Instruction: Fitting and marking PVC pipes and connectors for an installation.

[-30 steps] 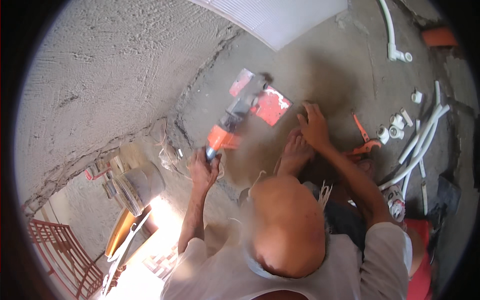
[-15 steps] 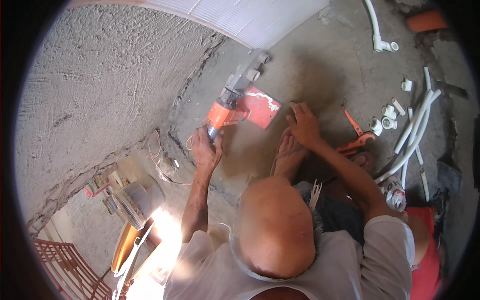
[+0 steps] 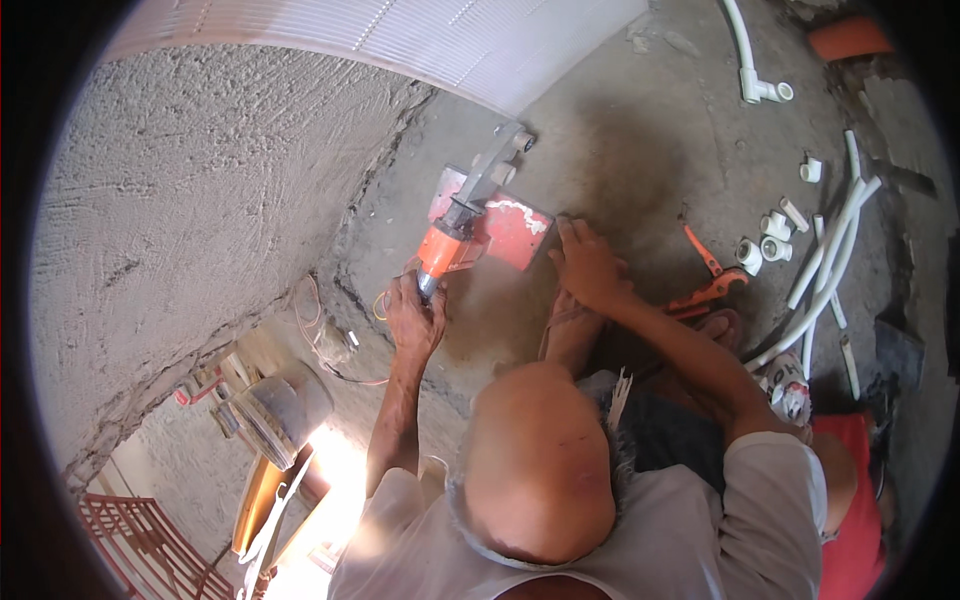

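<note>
My left hand (image 3: 415,315) is closed round the rear handle of an orange pipe fusion welder (image 3: 445,250). Its grey heating arm (image 3: 492,160) points away from me and carries round dies (image 3: 522,142). Beneath it, a red stand plate (image 3: 518,230) with white smears rests on the concrete floor. My right hand (image 3: 592,268) reaches over my foot with fingers stretched out, fingertips at the plate's right corner; whether they touch it I cannot tell. An orange pipe cutter (image 3: 712,285) lies right of that hand. White pipe fittings (image 3: 775,248) and several white pipes (image 3: 832,260) lie farther right.
A rough plastered wall (image 3: 220,180) stands on the left, with a thin cable (image 3: 325,345) near its foot. A bucket (image 3: 275,410) is at the lower left. Ribbed white panelling (image 3: 400,40) crosses the far side. A white pipe with a tee (image 3: 750,80) lies far right.
My right hand has moved left to the red plate's corner. The welder has tilted slightly, showing more of the plate on its left side. My left hand stays on the handle.
</note>
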`<state>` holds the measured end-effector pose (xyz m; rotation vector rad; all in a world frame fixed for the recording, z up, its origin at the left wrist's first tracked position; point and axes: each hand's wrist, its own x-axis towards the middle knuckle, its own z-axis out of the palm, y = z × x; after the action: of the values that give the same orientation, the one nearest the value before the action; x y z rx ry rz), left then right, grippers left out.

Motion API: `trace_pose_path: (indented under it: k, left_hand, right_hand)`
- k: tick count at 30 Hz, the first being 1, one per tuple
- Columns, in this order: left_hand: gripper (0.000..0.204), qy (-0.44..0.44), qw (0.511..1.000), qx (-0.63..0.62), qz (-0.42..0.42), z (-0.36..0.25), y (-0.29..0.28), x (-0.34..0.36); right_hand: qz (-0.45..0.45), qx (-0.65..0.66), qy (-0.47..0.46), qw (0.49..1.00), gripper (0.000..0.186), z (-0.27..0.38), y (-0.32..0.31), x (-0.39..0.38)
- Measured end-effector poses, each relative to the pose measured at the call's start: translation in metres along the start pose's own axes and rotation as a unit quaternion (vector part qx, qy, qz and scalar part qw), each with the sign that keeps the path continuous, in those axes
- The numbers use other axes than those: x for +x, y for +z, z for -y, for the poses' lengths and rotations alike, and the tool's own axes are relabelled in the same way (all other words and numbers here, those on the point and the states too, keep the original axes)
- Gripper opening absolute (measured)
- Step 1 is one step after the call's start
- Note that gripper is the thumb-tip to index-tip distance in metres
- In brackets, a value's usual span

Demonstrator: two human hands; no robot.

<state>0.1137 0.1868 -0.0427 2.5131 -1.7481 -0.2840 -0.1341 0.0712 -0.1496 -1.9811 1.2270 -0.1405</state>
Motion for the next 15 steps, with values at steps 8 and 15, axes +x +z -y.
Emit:
trace_pose_path:
  k: [8, 15]
  left_hand:
    - [0.043, 0.028, 0.998, 0.020, -0.048, 0.018, 0.010, 0.006]
    - [0.047, 0.053, 0.994, 0.088, 0.020, 0.051, 0.000, 0.020]
  right_hand:
    - [0.040, 0.087, -0.023, 0.995, 0.055, 0.012, 0.010, 0.001]
    - [0.073, 0.176, -0.065, 0.980, 0.056, 0.020, 0.027, 0.005]
